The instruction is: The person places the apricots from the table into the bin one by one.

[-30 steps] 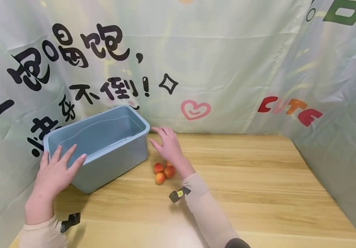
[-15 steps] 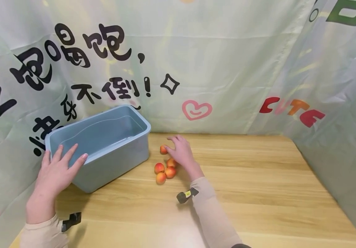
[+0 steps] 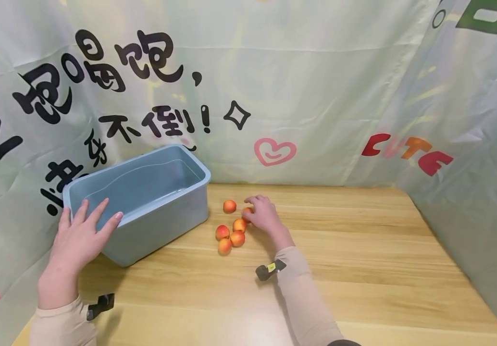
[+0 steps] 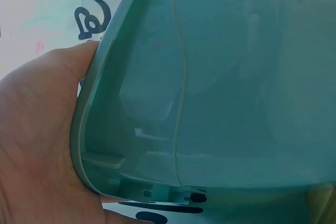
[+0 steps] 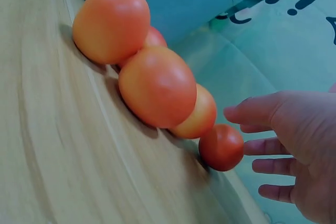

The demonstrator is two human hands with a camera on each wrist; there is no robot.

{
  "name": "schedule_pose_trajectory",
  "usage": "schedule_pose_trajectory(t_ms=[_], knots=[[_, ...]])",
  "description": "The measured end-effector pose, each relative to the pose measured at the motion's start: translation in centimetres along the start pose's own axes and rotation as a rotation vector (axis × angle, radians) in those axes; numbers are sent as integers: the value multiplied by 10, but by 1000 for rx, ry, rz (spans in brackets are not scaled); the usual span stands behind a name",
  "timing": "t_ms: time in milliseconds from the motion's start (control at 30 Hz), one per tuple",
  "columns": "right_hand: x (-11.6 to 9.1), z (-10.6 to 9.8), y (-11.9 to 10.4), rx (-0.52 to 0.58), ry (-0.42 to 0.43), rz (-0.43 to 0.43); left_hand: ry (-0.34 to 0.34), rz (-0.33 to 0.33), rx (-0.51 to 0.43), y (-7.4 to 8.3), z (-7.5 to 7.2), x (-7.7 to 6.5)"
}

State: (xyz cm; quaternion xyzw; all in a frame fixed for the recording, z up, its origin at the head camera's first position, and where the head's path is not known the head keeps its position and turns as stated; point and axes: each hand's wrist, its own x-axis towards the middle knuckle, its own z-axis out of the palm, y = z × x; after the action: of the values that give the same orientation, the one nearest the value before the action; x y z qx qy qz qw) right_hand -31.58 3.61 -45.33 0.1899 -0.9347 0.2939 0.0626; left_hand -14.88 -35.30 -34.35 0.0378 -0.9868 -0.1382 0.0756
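Note:
My left hand (image 3: pixel 75 240) rests with spread fingers at the near left end of a blue plastic bin (image 3: pixel 157 226). In the left wrist view, its palm lies along the bin's rim (image 4: pixel 79 145). My right hand (image 3: pixel 266 216) is low over the table, fingers loosely extended around an orange-red apricot (image 3: pixel 247 212) partly covered by the thumb. Another apricot (image 3: pixel 229 206) sits just left of that hand. Several more apricots (image 3: pixel 237 238) cluster in front of it. In the right wrist view, the fingertips are right beside one apricot (image 5: pixel 221 148).
The wood-grain table (image 3: pixel 361 269) extends right of the fruit. A printed fabric backdrop (image 3: pixel 317 96) hangs behind the table and along both sides, close to the bin. A small black camera mount (image 3: pixel 270 269) is on the right wrist.
My right hand has moved from beside the bin's right end to the right and nearer, uncovering the rear apricot. The left hand and bin stay put.

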Motion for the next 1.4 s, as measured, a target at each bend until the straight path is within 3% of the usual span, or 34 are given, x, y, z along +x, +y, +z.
schedule_pose_trajectory(t_ms=[333, 767, 1400], knots=[[-3, 1, 4, -32, -76, 8, 2, -3, 4, 0, 1, 0], [-3, 2, 7, -42, -87, 24, 3, 5, 9, -1, 1, 1], [-1, -12, -11, 38, 26, -40, -1, 10, 13, -1, 0, 0]])
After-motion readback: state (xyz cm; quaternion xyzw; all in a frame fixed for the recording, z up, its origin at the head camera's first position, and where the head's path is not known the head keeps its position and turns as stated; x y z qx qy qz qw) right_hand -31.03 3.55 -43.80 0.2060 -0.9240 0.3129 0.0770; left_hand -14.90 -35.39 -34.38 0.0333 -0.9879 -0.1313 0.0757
